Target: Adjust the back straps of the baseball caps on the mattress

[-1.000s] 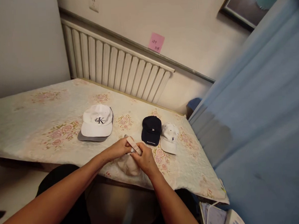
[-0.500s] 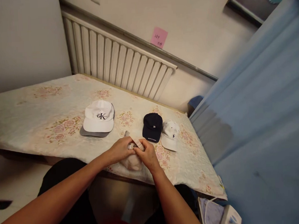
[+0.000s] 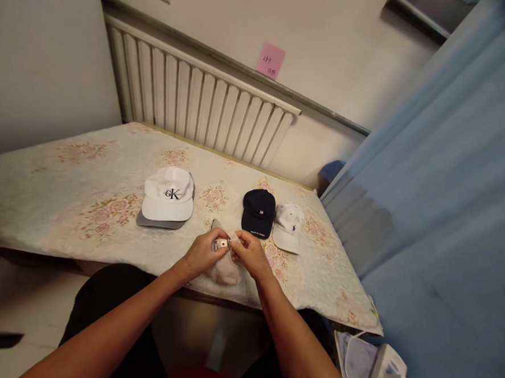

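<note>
A beige cap [image 3: 225, 272] lies at the front edge of the table, its strap and metal buckle [image 3: 216, 245] uppermost. My left hand [image 3: 203, 252] is closed, thumb and fingers pinching the strap by the buckle. Beside it my right hand [image 3: 250, 254] pinches the strap's other part, close to the left fingertips. Some of the cap is hidden behind both hands. Just beyond the right hand sit a dark navy cap [image 3: 258, 213] and a white cap [image 3: 288, 228] with a small dark logo, side by side.
To the left, a white cap with black letters [image 3: 167, 195] rests on a grey cap [image 3: 163, 223]. A floral cloth [image 3: 106, 175] covers the table. Behind it stands a radiator [image 3: 204, 95]; a blue curtain [image 3: 433, 201] hangs at right, with a white appliance [image 3: 389, 366] below.
The strap end that stood up between my hands is now lower and mostly within my right fingers. The buckle shows more plainly, while the other caps stay where they were.
</note>
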`<act>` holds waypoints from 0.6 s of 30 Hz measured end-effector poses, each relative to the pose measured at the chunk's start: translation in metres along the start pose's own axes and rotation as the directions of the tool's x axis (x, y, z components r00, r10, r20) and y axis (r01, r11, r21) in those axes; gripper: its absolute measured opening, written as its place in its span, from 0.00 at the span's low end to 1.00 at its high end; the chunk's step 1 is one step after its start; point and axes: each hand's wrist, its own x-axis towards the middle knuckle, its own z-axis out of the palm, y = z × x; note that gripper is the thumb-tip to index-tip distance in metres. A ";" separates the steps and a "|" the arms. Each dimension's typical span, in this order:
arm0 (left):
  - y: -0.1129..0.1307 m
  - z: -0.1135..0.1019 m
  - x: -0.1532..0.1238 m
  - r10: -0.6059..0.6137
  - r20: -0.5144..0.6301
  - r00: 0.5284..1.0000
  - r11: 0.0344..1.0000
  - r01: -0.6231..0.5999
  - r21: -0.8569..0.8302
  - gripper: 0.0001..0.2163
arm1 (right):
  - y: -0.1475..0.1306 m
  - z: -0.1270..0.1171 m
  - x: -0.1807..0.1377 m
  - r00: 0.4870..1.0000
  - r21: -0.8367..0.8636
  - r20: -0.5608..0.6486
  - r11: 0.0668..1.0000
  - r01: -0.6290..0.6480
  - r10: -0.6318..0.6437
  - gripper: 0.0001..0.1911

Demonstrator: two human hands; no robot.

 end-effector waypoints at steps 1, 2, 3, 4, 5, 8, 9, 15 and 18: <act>0.000 0.001 -0.001 0.004 -0.012 1.000 1.000 -0.004 -0.001 0.07 | 0.001 0.000 0.001 1.000 0.016 0.001 1.000 -0.010 0.010 0.07; -0.001 0.002 -0.001 0.008 -0.021 1.000 1.000 -0.008 0.001 0.07 | 0.002 0.001 0.002 1.000 0.030 -0.003 0.999 -0.016 0.016 0.07; -0.001 0.003 -0.002 0.010 -0.030 0.999 1.000 -0.010 0.009 0.07 | 0.002 0.001 0.002 1.000 0.041 -0.009 0.999 -0.020 0.020 0.07; -0.001 0.005 -0.003 0.012 -0.034 0.999 1.000 -0.011 0.022 0.07 | 0.002 0.002 0.003 1.000 0.050 -0.017 0.998 -0.025 0.026 0.07; -0.001 0.006 -0.003 0.017 -0.035 0.999 0.999 -0.016 0.040 0.07 | 0.002 0.002 0.003 0.999 0.057 -0.023 0.998 -0.031 0.032 0.07; -0.002 0.008 -0.005 0.048 -0.023 0.999 0.995 -0.046 0.093 0.07 | 0.002 0.002 0.003 0.998 0.072 -0.029 0.996 -0.045 0.047 0.07; -0.002 0.008 -0.006 0.061 -0.018 0.998 0.993 -0.059 0.106 0.07 | 0.002 0.002 0.003 0.998 0.082 -0.027 0.996 -0.046 0.049 0.06; -0.001 0.009 -0.008 0.110 -0.016 0.994 0.986 -0.107 0.128 0.06 | 0.004 0.000 0.002 0.999 0.159 0.006 0.987 -0.034 0.034 0.07; -0.001 0.008 -0.009 0.096 -0.026 0.995 0.990 -0.093 0.104 0.07 | 0.006 -0.003 0.003 1.000 0.186 0.014 0.982 -0.025 0.023 0.10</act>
